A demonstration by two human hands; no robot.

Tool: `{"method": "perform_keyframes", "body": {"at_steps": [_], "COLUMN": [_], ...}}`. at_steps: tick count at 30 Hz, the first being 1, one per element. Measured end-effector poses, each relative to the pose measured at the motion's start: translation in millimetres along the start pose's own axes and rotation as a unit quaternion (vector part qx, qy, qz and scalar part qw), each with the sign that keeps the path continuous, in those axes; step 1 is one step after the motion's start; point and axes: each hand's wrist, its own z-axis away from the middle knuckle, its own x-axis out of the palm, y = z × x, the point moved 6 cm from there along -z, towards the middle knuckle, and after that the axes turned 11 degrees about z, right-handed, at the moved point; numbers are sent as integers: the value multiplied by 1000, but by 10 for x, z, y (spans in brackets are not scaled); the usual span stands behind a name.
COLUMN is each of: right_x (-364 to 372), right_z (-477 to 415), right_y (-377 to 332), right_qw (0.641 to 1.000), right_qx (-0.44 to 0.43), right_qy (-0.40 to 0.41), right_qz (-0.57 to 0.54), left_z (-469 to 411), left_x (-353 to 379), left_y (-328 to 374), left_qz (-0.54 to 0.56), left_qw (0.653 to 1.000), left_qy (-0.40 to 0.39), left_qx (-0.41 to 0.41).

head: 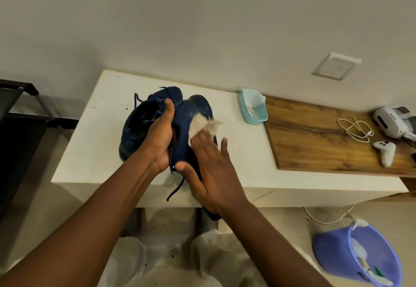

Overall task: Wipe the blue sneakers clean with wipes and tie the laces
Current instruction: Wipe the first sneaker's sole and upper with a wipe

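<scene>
Forearms are seen lowest in the view, reaching up to the grip. The left hand (158, 138) is clamped on the held sneaker (193, 109), thumb over its upper, fingers curled behind and mostly hidden. That sneaker is kept raised just above the table (94, 147), tipped so that its sole faces right. The right hand (211, 169) is laid flat against the sole, fingers straight and spread, and a wipe (198, 127) is pressed under the fingertips near the toe; the thumb is set against the heel end. A loose lace (176, 188) hangs untied below the hands.

The second sneaker (135, 129) lies on the table, touching the held one on its left, opening upward. A tub (258, 121) of wipes stands near the right, against a board (315, 142) on which a cable (355, 129) and a controller (386, 151) lie. A bucket (333, 248) with used wipes sits on the floor, well apart.

The wiping step is judged to be in hand, on the sole of one shoe. For the next move, firm strokes along the sole are called for, with the left grip kept tight so that the shoe is not turned. Whether the second sneaker has been cleaned cannot be told. Tying is not yet begun.
</scene>
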Motion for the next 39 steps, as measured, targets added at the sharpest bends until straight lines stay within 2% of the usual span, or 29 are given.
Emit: {"method": "perform_keyframes", "body": {"at_steps": [4,16,23,29,32,39], "right_x": [209,200,161,98,94,177], "right_z": [410,237,230,292,323,270], "right_y": [-20,-75,-88,-189,-205,-195], "right_qw": [998,998,998,991,989,994], "right_qx": [10,49,51,92,113,99], "right_qy": [-49,-27,-46,-80,-69,-42], "right_qz": [30,1,-6,-55,-61,-35], "left_z": [-7,23,32,46,54,75], "left_x": [-18,-31,-22,19,37,-17], "left_y": [8,3,1,-20,-44,-17], "left_qz": [-27,-31,-24,-15,-15,9], "left_qw": [999,1000,1000,1000,1000,1000], "left_qy": [15,0,1,-6,-9,-3], "left_qx": [6,-4,-6,-9,-7,-13]}}
